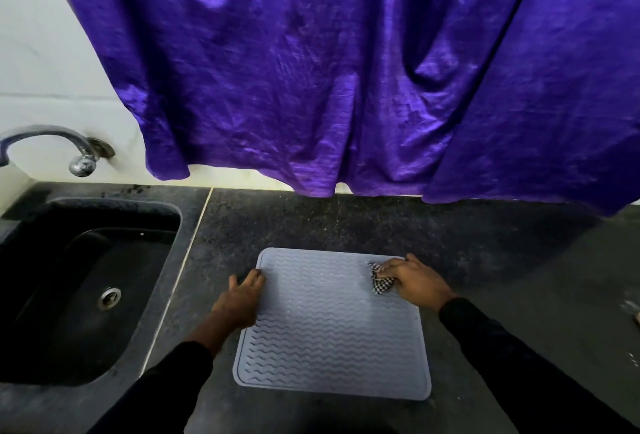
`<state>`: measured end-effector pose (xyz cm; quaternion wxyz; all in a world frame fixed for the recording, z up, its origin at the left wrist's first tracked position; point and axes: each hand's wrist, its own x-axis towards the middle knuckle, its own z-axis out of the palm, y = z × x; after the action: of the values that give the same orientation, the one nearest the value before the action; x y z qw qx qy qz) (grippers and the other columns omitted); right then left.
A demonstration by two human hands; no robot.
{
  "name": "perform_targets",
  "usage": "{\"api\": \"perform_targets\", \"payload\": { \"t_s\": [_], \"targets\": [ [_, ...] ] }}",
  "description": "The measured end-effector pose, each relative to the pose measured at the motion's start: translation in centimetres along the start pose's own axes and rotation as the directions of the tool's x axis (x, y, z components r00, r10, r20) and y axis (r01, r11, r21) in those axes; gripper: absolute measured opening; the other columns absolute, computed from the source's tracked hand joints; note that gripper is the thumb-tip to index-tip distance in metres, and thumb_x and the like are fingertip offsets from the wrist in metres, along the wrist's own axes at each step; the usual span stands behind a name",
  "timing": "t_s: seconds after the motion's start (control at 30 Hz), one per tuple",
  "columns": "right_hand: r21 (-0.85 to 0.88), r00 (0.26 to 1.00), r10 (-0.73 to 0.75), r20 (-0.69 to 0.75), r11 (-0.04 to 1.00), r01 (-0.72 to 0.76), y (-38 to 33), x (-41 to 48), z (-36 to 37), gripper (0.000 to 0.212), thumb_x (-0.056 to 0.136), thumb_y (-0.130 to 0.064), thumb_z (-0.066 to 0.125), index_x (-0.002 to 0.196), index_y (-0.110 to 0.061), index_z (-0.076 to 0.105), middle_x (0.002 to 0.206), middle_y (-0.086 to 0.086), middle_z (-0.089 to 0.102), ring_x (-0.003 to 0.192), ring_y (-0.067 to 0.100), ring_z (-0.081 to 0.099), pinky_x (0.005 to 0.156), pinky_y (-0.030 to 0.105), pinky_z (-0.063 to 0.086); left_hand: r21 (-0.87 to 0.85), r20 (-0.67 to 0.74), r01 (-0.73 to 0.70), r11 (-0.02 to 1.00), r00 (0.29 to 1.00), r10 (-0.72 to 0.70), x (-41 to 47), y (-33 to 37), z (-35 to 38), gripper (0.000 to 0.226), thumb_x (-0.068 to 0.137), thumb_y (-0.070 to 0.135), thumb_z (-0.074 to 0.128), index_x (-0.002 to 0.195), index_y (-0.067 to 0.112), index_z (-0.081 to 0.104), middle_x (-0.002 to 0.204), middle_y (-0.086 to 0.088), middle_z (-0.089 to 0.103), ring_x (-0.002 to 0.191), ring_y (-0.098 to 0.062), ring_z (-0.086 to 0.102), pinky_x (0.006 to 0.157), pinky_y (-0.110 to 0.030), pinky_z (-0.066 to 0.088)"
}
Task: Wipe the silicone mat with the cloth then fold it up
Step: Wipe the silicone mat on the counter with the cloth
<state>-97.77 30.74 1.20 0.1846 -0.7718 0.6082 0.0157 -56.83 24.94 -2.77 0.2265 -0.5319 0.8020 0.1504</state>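
Leftmost, black sink (pixel 31 357) set in dark counter (pixel 485 260), tap (pixel 81 163) above. Left hand (pixel 242 300) flat and open, fingers spread, pressing left edge of grey silicone mat (pixel 329 336), gripping nothing. Mat lies flat, unfolded, on counter. Right hand (pixel 417 283) closed around bunched checkered cloth (pixel 381 283) at mat's far right corner. Purple curtain (pixel 346 69) hangs behind.

A purple curtain (pixel 346 69) hangs above the dark counter (pixel 381 225), sink (pixel 52 357) and tap (pixel 52 146) left.
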Motion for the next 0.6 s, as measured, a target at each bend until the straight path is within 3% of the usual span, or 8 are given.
{"api": "perform_targets", "payload": {
  "t_s": [0.07,0.13,0.33,0.47,0.6],
  "targets": [
    [0.010,0.996,-0.056,-0.062,0.998,0.057,-2.2,1.3,0.4,0.054,0.074,-0.014,0.047,0.120,-0.034,0.066,0.134,-0.016,0.056,0.106,0.019,0.056,0.088,0.028,0.040,0.003,0.001,0.005,1.000,1.000,-0.005,-0.1,0.1,-0.1,0.082,0.084,0.015,0.060,0.152,0.015,0.014,0.160,0.000,0.009,0.132,-0.048,0.029,0.102,-0.050,0.048],
    [0.020,0.996,-0.079,-0.038,0.997,0.080,-3.8,2.4,2.1,0.058,0.073,-0.018,0.042,0.125,-0.037,0.062,0.136,-0.017,0.055,0.105,0.021,0.054,0.088,0.033,0.044,0.005,-0.004,0.012,1.000,1.000,-0.012,-0.4,0.3,-0.5,0.080,0.085,0.014,0.059,0.152,0.014,0.015,0.161,-0.001,0.010,0.133,-0.048,0.029,0.102,-0.050,0.047],
    [0.028,0.996,-0.084,-0.032,0.996,0.085,-2.8,0.7,5.1,0.061,0.080,-0.013,0.049,0.135,-0.040,0.052,0.149,-0.017,0.040,0.113,0.021,0.042,0.100,0.028,0.037,0.035,-0.023,-0.011,0.999,1.000,0.012,-0.4,0.2,-0.4,0.078,0.087,0.013,0.054,0.153,0.010,0.013,0.160,-0.004,0.011,0.131,-0.048,0.031,0.108,-0.050,0.042],
    [-0.021,1.000,-0.028,0.000,0.999,0.028,-0.4,-0.8,3.2,0.059,0.080,-0.016,0.051,0.133,-0.042,0.053,0.147,-0.020,0.041,0.111,0.023,0.044,0.088,0.033,0.047,0.012,-0.011,-0.011,1.000,1.000,0.011,-0.1,0.0,-0.1,0.079,0.086,0.012,0.053,0.153,0.011,0.012,0.161,-0.004,0.009,0.132,-0.050,0.029,0.108,-0.051,0.041],
    [-0.032,0.999,-0.049,0.015,0.998,0.049,-0.7,0.4,1.4,0.055,0.076,-0.018,0.046,0.126,-0.038,0.061,0.138,-0.018,0.052,0.114,0.020,0.051,0.094,0.030,0.042,0.009,-0.039,0.002,1.000,0.999,-0.002,-0.3,0.4,-0.2,0.074,0.088,0.011,0.050,0.152,0.010,0.014,0.161,-0.004,0.009,0.131,-0.051,0.030,0.108,-0.051,0.041]
  ]
}}
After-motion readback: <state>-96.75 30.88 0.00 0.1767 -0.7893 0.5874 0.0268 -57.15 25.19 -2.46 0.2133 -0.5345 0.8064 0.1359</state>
